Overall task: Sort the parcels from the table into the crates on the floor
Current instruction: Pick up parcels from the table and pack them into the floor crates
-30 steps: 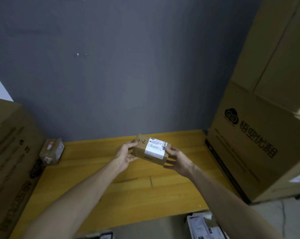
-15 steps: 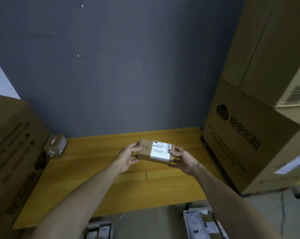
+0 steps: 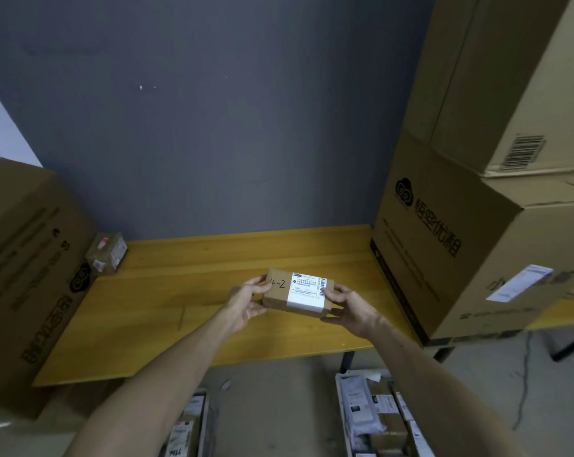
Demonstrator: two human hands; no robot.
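While arms extend: left hand [image 3: 246,300] | right hand [image 3: 351,308] | gripping parcel [image 3: 297,291] ends

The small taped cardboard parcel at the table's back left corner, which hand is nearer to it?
Left. The left hand is closer to the small taped cardboard parcel; the right hand is farther right.

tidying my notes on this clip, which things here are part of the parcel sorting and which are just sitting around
Part of the job:
held parcel, in left hand and right hand
small parcel on the table
floor crates

Just lying about:
big cartons
left carton
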